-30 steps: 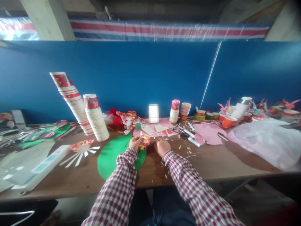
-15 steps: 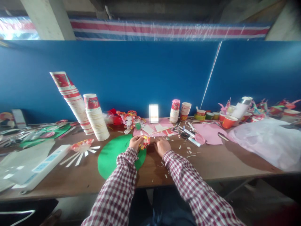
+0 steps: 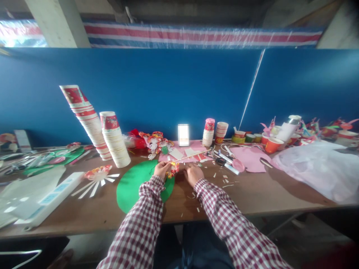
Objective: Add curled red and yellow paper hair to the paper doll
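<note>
A flat, matte blue panel [image 3: 168,89] rises behind your brown, smooth-topped table [image 3: 246,198]. Your left hand [image 3: 160,170] has its fingertips closed on the edge of a crinkly red-and-yellow paper piece [image 3: 173,170] — small, ragged in outline — which sits between your hands, by the right rim of a smooth green disc [image 3: 137,186]. Your right hand [image 3: 194,175] rests low over the wood with fingers curled; you can't tell from here whether they grip anything. Beyond, a thin, straight stick [image 3: 193,155] slants over a pink sheet [image 3: 165,157], its near end by your left fingers. Ribbed stacks of paper cups [image 3: 115,144] lean leftward.
</note>
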Demonstrator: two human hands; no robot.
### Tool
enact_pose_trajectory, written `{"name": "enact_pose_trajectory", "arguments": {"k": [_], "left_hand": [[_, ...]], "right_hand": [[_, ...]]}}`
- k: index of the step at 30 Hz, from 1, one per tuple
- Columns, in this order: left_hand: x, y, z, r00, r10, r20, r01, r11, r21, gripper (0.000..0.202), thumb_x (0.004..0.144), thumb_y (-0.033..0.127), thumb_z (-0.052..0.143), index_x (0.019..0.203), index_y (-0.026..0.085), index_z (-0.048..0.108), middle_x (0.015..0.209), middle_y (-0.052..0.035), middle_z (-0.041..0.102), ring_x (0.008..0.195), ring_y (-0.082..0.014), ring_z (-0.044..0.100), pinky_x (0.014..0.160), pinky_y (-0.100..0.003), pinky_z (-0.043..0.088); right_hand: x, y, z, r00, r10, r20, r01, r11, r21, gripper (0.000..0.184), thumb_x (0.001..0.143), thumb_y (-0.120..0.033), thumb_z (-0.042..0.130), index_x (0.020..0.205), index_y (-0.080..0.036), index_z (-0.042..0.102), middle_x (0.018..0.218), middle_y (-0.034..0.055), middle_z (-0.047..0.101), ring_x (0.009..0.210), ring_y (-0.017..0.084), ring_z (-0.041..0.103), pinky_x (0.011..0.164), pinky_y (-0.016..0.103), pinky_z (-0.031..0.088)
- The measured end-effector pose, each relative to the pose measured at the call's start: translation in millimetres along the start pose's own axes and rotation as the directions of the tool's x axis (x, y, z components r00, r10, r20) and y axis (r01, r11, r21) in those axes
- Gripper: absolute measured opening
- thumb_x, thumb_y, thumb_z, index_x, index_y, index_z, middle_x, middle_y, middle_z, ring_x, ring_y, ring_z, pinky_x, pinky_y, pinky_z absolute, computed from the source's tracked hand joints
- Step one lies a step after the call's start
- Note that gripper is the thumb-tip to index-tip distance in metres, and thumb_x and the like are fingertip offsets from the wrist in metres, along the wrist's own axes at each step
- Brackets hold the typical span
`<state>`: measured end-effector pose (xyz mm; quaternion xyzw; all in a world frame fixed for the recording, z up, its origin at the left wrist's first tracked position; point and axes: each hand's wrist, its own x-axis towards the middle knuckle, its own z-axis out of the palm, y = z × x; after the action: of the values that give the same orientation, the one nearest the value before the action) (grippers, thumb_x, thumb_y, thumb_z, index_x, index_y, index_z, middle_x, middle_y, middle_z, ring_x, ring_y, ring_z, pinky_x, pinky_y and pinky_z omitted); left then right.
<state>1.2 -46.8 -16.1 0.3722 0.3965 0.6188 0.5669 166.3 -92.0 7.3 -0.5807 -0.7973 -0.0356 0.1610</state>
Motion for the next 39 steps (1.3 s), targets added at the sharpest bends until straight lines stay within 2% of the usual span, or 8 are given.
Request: {"name": "enact_pose_trajectory", "arguments": {"k": [15,23,39], "left_hand": [[-2.6,2.0,0.9,1.000,-0.012,0.013,0.012,1.000,0.011,0.040,0.045,0.033,0.076,0.070,0.009,0.056,0.049,-0.0009,0.059,0.037,-0.0081,0.051,0.035,-0.018,0.038],[0.9,-0.5,-1.0,1.000,0.003,-0.002,-0.003,1.000,0.007,0.039,0.043,0.032,0.077,0.068,0.009,0.056,0.053,-0.0016,0.061,0.042,-0.0092,0.055,0.039,-0.018,0.041],[0.9,-1.2,-0.9,1.000,-0.003,0.002,0.003,1.000,0.009,0.036,0.046,0.031,0.076,0.069,0.010,0.057,0.052,-0.0017,0.061,0.041,-0.0092,0.054,0.038,-0.019,0.040]], "right_hand": [[-0.6,-1.9,-2.9,1.000,0.015,0.005,-0.015,1.000,0.009,0.028,0.085,-0.024,0.038,0.094,-0.014,0.062,0.096,0.0111,0.059,0.092,0.020,0.048,0.079,0.027,0.035],[-0.1,-0.2,-0.3,1.000,-0.002,-0.010,0.002,1.000,0.006,0.027,0.085,-0.026,0.039,0.093,-0.014,0.062,0.095,0.0101,0.058,0.090,0.020,0.047,0.078,0.028,0.034],[0.5,0.0,1.3,1.000,0.001,-0.004,-0.001,1.000,-0.003,0.028,0.085,-0.026,0.038,0.094,-0.014,0.062,0.096,0.0102,0.058,0.090,0.020,0.048,0.078,0.028,0.034]]}}
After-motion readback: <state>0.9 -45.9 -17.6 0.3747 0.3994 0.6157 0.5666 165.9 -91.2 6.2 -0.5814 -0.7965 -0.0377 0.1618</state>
